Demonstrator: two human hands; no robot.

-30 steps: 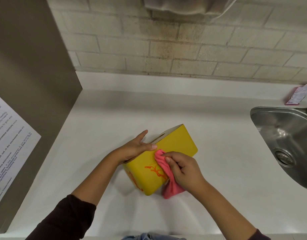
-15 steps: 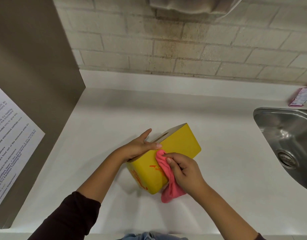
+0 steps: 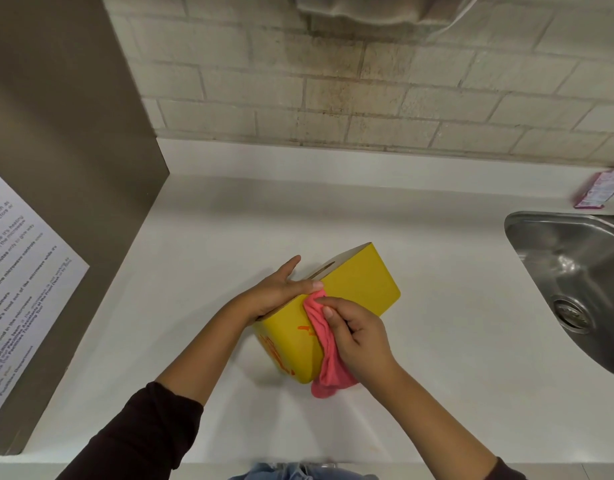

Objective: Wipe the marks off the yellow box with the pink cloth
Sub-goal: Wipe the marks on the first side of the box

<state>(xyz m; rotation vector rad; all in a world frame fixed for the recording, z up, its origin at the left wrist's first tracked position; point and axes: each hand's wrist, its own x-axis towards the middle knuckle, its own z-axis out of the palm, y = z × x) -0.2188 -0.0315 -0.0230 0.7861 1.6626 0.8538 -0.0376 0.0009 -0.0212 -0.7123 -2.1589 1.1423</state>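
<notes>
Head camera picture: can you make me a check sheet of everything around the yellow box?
Surface: white counter, smooth.
Job's things: yellow box lies on the counter, with orange marks on its near side and end; pink cloth pressed against the near side.
Clutter: small pink packet by the wall, behind the sink.
Hands: left hand rests flat on the box top; right hand grips the cloth.
Cables: nothing seen.
Surroundings: steel sink at right, brick wall behind, printed notice on the brown panel at left.
</notes>
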